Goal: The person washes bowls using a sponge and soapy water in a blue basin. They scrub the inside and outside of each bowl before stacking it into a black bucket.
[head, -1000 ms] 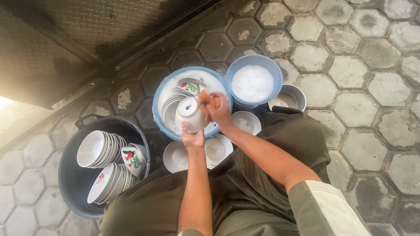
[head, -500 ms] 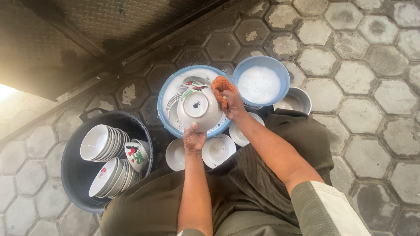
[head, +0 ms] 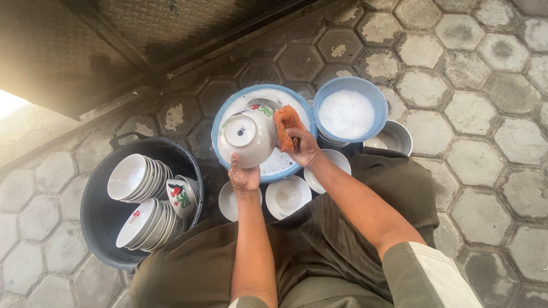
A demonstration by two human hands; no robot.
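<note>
My left hand (head: pixel 244 177) grips a white bowl (head: pixel 246 138) by its rim, bottom turned up, over a blue-rimmed basin (head: pixel 219 120) of soapy water. My right hand (head: pixel 303 147) holds an orange sponge (head: pixel 285 124) pressed against the bowl's right side. More dishes with red and green patterns (head: pixel 261 108) lie in the basin behind the bowl.
A black tub (head: pixel 100 219) at left holds two stacks of white bowls (head: pixel 137 178) and a patterned bowl (head: pixel 181 197). A blue bowl of suds (head: pixel 349 114), a metal pot (head: pixel 397 138) and several white saucers (head: pixel 288 198) sit on the hexagon paving near my knees.
The bowl has moved left and turned in my left hand. The sponge has slid down from the top of the bowl to its right side.
</note>
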